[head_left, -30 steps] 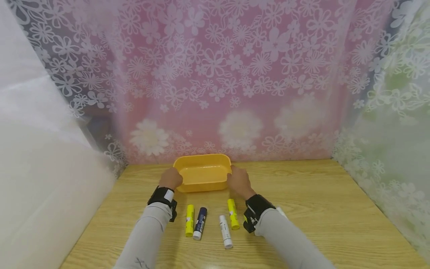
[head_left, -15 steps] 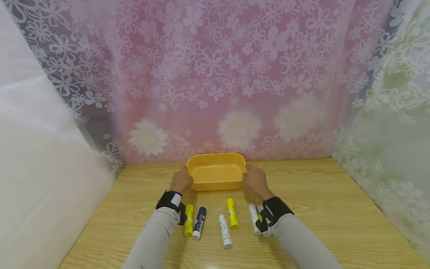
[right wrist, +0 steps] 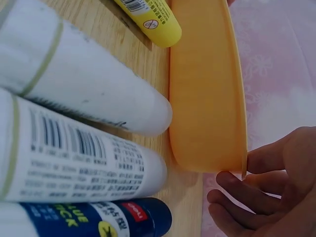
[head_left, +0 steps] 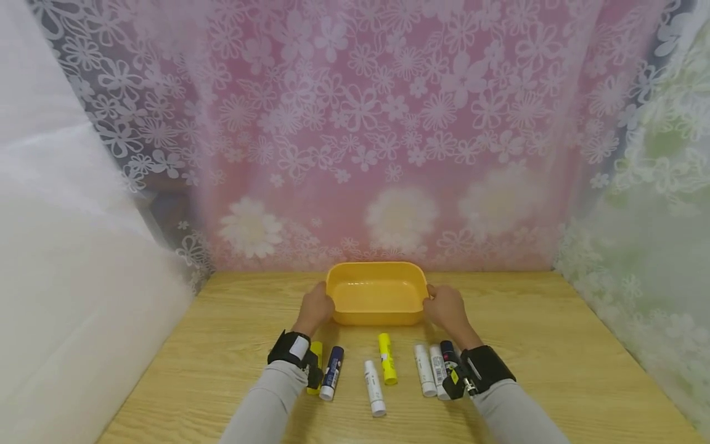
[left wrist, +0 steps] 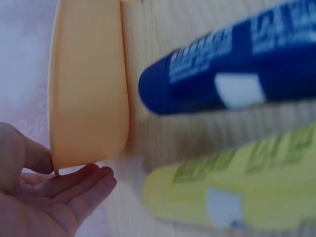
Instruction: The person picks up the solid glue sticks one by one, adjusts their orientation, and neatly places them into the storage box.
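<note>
A yellow-orange plastic basin stands at the back of the table, its inside bare. My left hand grips its left end, thumb on the rim and fingers beneath it in the left wrist view. At the other end my right hand pinches the rim between thumb and fingers. Glue sticks lie in front of the basin: a yellow one partly behind the left wrist strap, a dark blue one, a white one and another yellow one.
Near the right wrist lie two white glue sticks and a blue one, partly covered by the wrist camera. A pink flowered curtain hangs right behind the basin. White sheeting closes the left side of the wooden table.
Both hands have moved the basin to the right along the back of the table, keeping their grip. The glue sticks by the right wrist have come into view; the sticks lie where they were.
</note>
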Demonstrator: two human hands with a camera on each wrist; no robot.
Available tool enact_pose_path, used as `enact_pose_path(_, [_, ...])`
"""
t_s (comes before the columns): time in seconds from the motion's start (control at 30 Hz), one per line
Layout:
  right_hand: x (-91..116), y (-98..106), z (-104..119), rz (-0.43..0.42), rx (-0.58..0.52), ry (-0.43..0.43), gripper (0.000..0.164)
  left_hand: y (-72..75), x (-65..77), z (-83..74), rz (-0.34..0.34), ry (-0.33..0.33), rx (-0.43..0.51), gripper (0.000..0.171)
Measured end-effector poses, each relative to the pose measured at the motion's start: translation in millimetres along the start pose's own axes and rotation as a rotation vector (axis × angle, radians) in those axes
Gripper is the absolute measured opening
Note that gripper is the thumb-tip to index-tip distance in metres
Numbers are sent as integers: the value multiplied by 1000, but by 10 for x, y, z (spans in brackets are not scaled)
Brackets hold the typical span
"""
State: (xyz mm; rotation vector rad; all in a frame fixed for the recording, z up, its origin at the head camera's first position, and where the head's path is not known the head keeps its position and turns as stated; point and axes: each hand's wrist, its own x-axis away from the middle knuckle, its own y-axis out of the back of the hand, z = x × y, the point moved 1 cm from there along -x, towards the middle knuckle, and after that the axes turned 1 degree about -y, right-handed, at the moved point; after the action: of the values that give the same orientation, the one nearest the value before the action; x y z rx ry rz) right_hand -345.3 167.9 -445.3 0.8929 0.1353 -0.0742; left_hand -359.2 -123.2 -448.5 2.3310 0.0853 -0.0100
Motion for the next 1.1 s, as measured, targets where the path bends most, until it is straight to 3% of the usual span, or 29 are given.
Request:
enact_pose_path(0.23, [112,66,-17,-12,-32,-54,45,-53,81,17,-8,-18,35,48])
enact_pose_path(0.4, [144,97,-22,-31,-32,-66,27,-81,111,41,-8,-35,39,48])
enact_pose_path(0.6, [201,126,-51,-3,-16,-73,37,-88,186,43,6,-38,75,49])
enact_pose_path(0.83, [266,156,-97,12,-29,-104,29,-71,275,57,51,-30,121,51])
enact_pose_path(1.1, [325,152,-125,49,-43,-142,35,-73,365,75,51,-35,139,51])
